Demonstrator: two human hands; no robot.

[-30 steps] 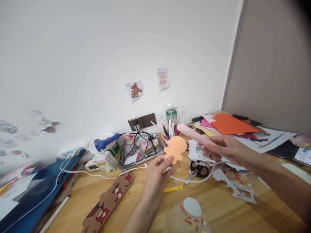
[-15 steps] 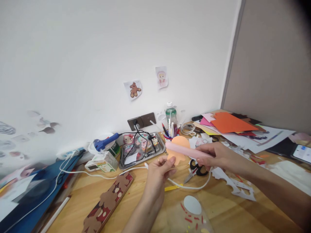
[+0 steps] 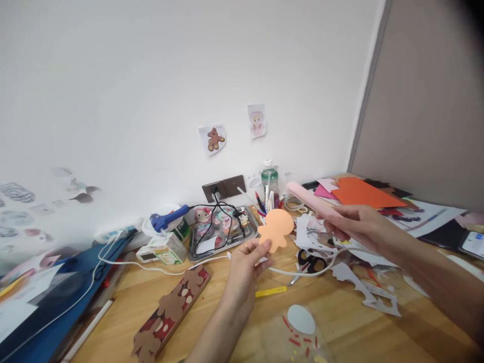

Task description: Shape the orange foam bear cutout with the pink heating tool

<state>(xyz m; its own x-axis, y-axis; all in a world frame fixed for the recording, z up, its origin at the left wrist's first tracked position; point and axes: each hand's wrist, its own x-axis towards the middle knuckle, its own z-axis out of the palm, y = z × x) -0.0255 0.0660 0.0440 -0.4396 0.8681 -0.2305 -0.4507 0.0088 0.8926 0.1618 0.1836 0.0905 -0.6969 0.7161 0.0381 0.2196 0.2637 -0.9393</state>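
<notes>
My left hand [image 3: 249,262] is closed, pinching an orange doll-shaped cutout [image 3: 279,228] by its lower left edge between thumb and fingers. The cutout is held upright above the table and has a round head and short limbs. In my closed right hand [image 3: 348,222] is a slim pink stick with a white cord, which looks like a mini hair straightener [image 3: 308,197]. Its tip points up and left, apart from the cutout. Below my hands lie black-handled scissors [image 3: 310,262] and a yellow strip-like tool [image 3: 271,291].
A metal tray [image 3: 192,250] with character pieces stands at the back, beside a blue glue gun [image 3: 169,218]. A brown bear-decorated box [image 3: 172,312] lies front left. Paper scraps [image 3: 363,290] and coloured sheets [image 3: 365,192] cover the right. The white cord [image 3: 295,273] crosses the table.
The hair straightener has moved right and up, away from the cutout it was overlapping. The cutout's full front now shows, and my left hand has hardly moved.
</notes>
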